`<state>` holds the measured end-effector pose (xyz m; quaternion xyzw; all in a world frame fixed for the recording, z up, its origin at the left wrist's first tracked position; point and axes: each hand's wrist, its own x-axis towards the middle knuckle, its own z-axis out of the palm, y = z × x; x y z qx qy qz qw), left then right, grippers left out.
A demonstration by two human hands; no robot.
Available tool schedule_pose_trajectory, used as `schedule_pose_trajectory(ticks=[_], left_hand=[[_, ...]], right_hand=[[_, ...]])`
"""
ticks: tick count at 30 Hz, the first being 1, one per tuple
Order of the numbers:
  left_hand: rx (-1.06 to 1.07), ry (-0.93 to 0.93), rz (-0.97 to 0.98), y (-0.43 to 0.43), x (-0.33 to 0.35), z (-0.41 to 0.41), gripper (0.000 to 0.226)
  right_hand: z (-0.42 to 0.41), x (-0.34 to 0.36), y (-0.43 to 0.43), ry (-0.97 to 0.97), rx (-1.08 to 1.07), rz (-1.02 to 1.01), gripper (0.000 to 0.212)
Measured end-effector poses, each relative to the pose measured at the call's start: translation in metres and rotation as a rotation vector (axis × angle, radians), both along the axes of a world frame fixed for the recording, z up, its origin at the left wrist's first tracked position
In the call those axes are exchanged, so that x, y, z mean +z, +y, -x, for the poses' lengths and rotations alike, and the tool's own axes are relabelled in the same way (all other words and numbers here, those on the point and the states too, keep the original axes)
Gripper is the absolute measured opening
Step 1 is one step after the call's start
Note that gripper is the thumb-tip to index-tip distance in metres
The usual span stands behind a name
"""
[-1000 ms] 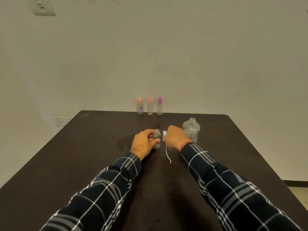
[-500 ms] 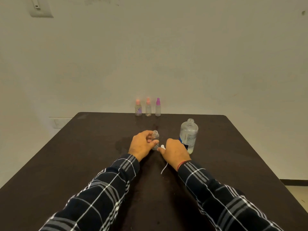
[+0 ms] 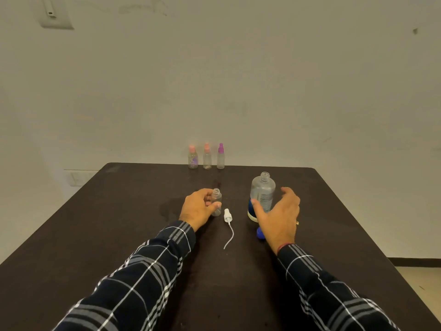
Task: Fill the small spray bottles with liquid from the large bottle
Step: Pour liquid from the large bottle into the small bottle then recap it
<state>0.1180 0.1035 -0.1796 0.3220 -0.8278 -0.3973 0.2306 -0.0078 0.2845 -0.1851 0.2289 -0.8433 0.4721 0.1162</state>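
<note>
Dark table (image 3: 119, 223) spreads wide; left grip (image 3: 196, 210) clasps small bottle (image 3: 216, 201) mid-table, right grip (image 3: 279, 216) splayed beside large bottle (image 3: 262, 189).

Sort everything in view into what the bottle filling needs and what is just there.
For the job: small clear uncapped spray bottle in the left hand; white spray pump with tube; large clear open bottle; blue cap; three capped small spray bottles at the far edge.
Just there: wall switch plate; wall socket.

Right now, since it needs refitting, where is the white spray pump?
Head view: the white spray pump lies on the table between the small open bottle and large bottle.
</note>
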Motion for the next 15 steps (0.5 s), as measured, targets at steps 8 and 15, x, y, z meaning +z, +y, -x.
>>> schedule_pose_trajectory(ticks=[8,15], left_hand=[[0.004,-0.009,0.005,-0.001,-0.001,0.0,0.042],[-0.005,0.051,-0.006,0.001,-0.006,-0.001,0.045]], right_hand=[[0.019,0.004,-0.015,-0.221,0.36,0.141,0.085],[0.023,0.014,-0.019,-0.136,0.463,0.073,0.076]])
